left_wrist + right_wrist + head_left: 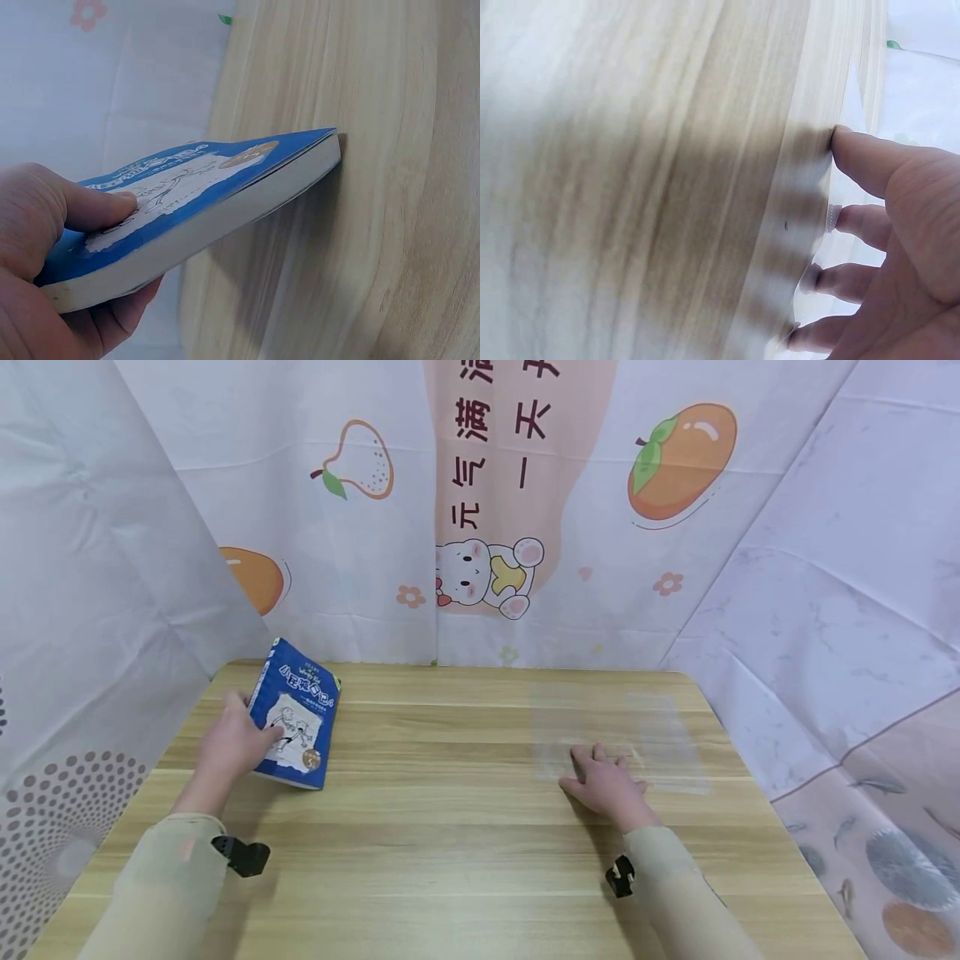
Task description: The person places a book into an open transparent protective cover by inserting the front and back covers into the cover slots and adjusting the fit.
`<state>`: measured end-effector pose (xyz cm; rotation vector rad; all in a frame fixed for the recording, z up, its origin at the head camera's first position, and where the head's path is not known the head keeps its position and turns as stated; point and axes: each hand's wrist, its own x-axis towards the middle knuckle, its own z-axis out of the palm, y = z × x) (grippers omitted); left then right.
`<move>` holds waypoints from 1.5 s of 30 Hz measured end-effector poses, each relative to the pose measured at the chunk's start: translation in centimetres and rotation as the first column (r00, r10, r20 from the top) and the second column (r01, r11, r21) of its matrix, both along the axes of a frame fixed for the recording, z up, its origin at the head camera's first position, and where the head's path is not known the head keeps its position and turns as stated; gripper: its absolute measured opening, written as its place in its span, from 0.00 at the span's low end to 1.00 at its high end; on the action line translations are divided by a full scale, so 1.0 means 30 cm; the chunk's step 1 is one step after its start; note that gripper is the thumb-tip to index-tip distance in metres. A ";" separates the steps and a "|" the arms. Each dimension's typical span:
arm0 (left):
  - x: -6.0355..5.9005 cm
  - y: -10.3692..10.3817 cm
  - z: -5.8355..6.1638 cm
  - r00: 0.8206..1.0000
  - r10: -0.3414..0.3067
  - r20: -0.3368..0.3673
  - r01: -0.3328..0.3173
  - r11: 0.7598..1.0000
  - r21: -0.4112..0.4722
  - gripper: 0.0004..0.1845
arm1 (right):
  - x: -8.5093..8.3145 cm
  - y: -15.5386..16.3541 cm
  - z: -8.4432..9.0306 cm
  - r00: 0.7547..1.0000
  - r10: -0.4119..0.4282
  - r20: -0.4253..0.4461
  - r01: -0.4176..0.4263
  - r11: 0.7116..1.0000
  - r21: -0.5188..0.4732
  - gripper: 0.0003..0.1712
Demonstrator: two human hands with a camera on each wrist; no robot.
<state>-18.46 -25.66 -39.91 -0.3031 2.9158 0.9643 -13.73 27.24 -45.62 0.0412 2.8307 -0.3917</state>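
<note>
A book (295,717) sits at the back left of the table (450,827), with the left hand (234,745) on its left side – thumb on top, fingers under. Far off to the right, a clear sheet (622,735) lies flat on the table, and the right hand (609,787) rests on its near edge. A curtain (487,510) hangs behind the table – more hang at both sides.

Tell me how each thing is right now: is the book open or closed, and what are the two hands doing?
Blue book: closed, cover up, one end lifted off the table.
Left hand: grips the book, thumb on the cover, fingers underneath.
Right hand: flat, fingers spread on a clear plastic sheet.
Clear plastic sheet: lying flat on the table.
Wooden table: holds the book and sheet.
</note>
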 end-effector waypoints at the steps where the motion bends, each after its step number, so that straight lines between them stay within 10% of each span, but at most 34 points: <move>1: 0.001 0.003 0.002 1.000 -0.004 -0.005 0.004 1.000 0.007 0.37 | 0.000 -0.002 0.002 1.000 -0.001 0.001 0.001 1.000 0.000 0.43; 45: 0.025 0.129 -0.009 0.996 0.024 0.086 -0.054 0.930 0.364 0.44 | 0.038 -0.099 0.006 1.000 0.004 0.005 -0.004 1.000 0.001 0.42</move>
